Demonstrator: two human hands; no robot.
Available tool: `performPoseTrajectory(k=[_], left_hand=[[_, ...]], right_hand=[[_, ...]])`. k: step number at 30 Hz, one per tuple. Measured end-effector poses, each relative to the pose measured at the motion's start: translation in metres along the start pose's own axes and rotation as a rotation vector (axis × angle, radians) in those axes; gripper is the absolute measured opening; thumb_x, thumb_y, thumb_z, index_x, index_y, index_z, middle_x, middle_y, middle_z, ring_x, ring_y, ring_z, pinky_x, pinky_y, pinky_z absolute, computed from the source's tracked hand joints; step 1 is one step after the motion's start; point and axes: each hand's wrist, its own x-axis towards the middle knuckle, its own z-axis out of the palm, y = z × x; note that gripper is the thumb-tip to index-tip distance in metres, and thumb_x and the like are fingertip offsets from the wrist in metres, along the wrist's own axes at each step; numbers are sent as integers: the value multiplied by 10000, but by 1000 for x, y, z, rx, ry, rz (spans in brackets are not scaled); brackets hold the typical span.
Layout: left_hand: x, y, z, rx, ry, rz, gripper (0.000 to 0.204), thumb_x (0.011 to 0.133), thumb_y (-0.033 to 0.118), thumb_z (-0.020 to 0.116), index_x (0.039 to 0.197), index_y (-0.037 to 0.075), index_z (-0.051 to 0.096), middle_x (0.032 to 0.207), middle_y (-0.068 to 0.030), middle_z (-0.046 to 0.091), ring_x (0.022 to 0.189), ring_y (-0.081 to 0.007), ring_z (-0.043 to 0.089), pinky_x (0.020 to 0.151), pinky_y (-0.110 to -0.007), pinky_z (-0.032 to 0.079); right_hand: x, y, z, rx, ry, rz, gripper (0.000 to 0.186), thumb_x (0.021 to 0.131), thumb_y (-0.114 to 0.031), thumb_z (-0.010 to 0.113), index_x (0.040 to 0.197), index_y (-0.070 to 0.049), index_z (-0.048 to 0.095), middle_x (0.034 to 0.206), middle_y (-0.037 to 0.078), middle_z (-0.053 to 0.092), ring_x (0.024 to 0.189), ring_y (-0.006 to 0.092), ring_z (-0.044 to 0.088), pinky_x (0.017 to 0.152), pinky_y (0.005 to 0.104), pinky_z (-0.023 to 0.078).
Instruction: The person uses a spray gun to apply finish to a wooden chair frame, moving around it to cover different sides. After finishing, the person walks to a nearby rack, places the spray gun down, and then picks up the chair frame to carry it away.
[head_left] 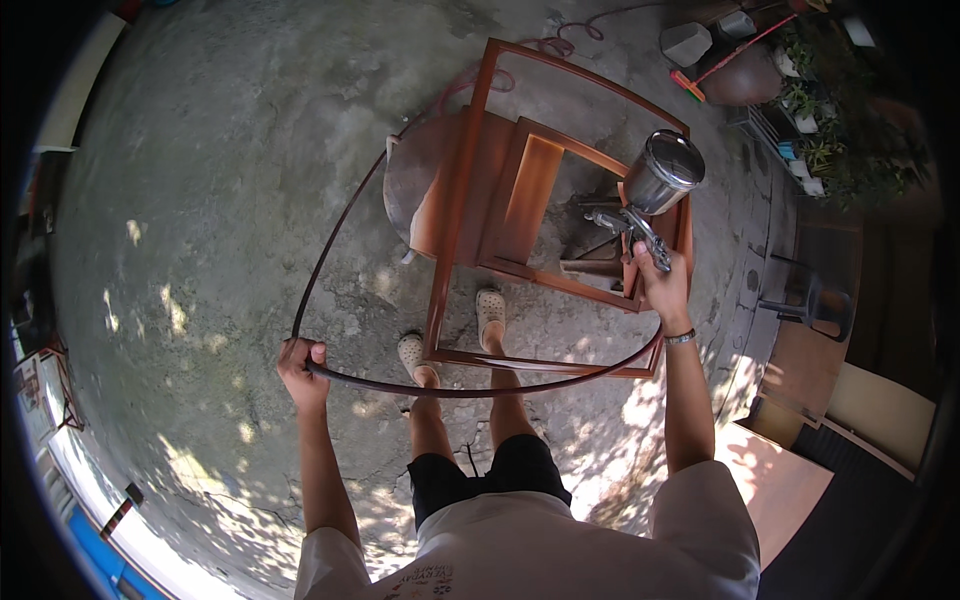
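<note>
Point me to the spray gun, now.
In the head view, the spray gun is right of centre, gripped in the right hand, overlapping in the picture the right side of the reddish-brown wooden frame.

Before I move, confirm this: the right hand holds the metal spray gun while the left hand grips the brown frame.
Wrong about the left hand: it grips the dark hose, as the head view shows. The right hand does hold the metal spray gun.

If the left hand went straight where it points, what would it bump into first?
Probably nothing: the left hand, gripping a dark hose, looks free to go over the concrete floor, though its height is unclear.
</note>
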Motion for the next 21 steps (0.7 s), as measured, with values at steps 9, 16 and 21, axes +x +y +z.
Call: performPoseTrajectory(k=[9,16,21], left_hand=[[35,42,62,148,18,-91,430,990,353,602,713,28,548,644,-90,535,637,-275,509,575,-376,387],[66,71,93,237,30,-127,438,1003,330,588,691,28,533,624,-68,523,607,-230,496,551,-361,367],[91,81,107,266,62,-147,473,1020,362,552,682,32,531,616,-66,534,575,-219,505,532,-347,361]], right_hand=[[193,64,60,94,-121,11,499,935,-444,689,757,22,702,507,11,546,368,95,479,368,269,359],[331,98,96,12,-136,-12,522,923,-491,683,764,6,677,616,38,625,370,102,481,358,283,340],[384,80,107,70,-31,-68,522,932,-487,668,749,1,674,604,37,620,360,110,474,359,295,336]])
